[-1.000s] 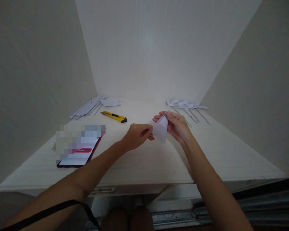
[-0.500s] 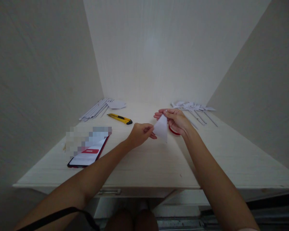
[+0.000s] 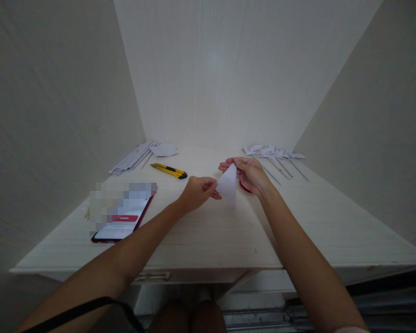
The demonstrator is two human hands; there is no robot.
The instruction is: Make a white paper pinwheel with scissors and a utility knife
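A small white piece of paper [image 3: 229, 186], roughly triangular, is held up between my two hands above the desk. My left hand [image 3: 199, 190] pinches its left corner between thumb and fingers. At the top corner, my right hand [image 3: 247, 172] grips it with the thumb against the index finger, the other fingers stretched out behind. Below my right palm shows part of a red ring-shaped thing [image 3: 245, 187], mostly hidden. Left of my hands lies a yellow utility knife [image 3: 168, 170] with a black end.
A phone [image 3: 125, 226] with a lit, partly blurred screen lies at the left. Rolled white paper sticks [image 3: 131, 158] and a flat paper piece [image 3: 163, 149] are at the back left. Paper shapes on sticks [image 3: 273, 152] lie at the back right. Walls enclose the desk [image 3: 208, 245].
Both hands keep their hold on the paper, which has tilted slightly between them. The whole view has shifted a little, so everything appears slightly farther left.
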